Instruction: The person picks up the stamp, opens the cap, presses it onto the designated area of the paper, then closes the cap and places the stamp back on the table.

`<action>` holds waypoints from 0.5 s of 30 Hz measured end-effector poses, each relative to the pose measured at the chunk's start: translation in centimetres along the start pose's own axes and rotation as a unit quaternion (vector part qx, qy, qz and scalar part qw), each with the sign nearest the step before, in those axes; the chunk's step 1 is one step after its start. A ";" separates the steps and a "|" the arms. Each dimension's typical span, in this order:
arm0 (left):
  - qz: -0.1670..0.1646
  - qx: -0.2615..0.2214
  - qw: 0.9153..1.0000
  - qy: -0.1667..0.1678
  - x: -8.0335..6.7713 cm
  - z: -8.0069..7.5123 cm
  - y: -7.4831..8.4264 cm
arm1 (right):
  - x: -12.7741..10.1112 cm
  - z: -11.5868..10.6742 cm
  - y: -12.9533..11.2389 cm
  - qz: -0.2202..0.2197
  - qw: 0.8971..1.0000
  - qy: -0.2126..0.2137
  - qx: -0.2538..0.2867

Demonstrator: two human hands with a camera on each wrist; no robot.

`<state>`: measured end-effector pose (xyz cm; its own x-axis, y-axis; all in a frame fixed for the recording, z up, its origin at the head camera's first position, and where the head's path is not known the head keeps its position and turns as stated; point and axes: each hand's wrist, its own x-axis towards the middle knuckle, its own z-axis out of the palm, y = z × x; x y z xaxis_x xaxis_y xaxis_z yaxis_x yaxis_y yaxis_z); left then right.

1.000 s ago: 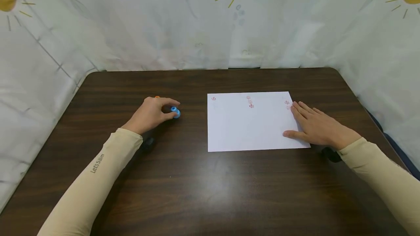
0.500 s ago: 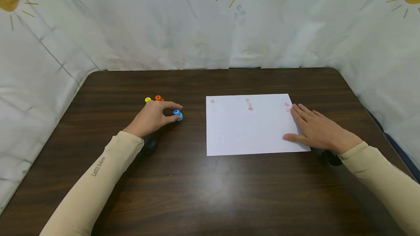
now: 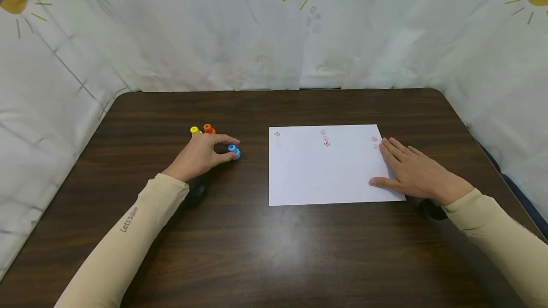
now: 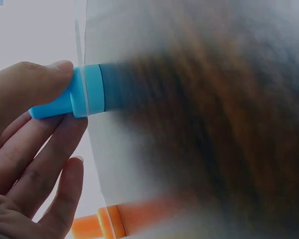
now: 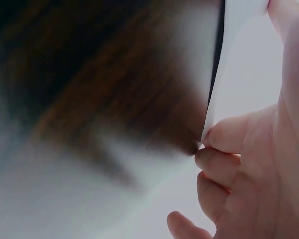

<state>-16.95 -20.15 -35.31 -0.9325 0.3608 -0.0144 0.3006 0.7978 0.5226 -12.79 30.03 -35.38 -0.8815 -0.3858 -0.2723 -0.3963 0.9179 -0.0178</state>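
My left hand pinches a small light-blue stamp by its narrow knob. In the left wrist view the thumb lies on one side of the knob and fingers on the other. The head view has this stamp standing upright, close over the dark table, left of the paper. My right hand rests on the right edge of a white sheet of paper, fingers extended and thumb spread. Small red flower prints mark the sheet's upper left, top middle and upper right.
An orange stamp and a yellow stamp stand just beyond my left hand, partly hidden by it. The brown wooden table has rounded far corners. White patterned curtains hang behind and at both sides.
The left hand and blue stamp have shifted slightly right and nearer me, exposing the yellow stamp and more of the orange one. The sheet and right hand have moved a little nearer too.
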 end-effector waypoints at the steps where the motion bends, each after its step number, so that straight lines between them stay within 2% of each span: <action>1: -0.001 -0.002 1.000 -0.001 0.0 0.0 0.0 | 0.0 0.0 0.0 0.000 1.000 0.000 0.001; 9: 0.003 -0.011 1.000 -0.001 0.0 -0.1 -0.1 | 0.0 0.0 -0.1 -0.003 1.000 0.006 0.004; 15: 0.014 -0.022 0.999 0.020 0.3 -0.4 0.2 | 0.1 -0.1 0.0 -0.003 1.000 0.007 0.007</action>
<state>-17.20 -20.05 -34.84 -0.9313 0.3626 0.0337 0.3183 0.7657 0.5589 -12.90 30.01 -35.34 -0.8831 -0.3916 -0.2584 -0.3973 0.9171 -0.0323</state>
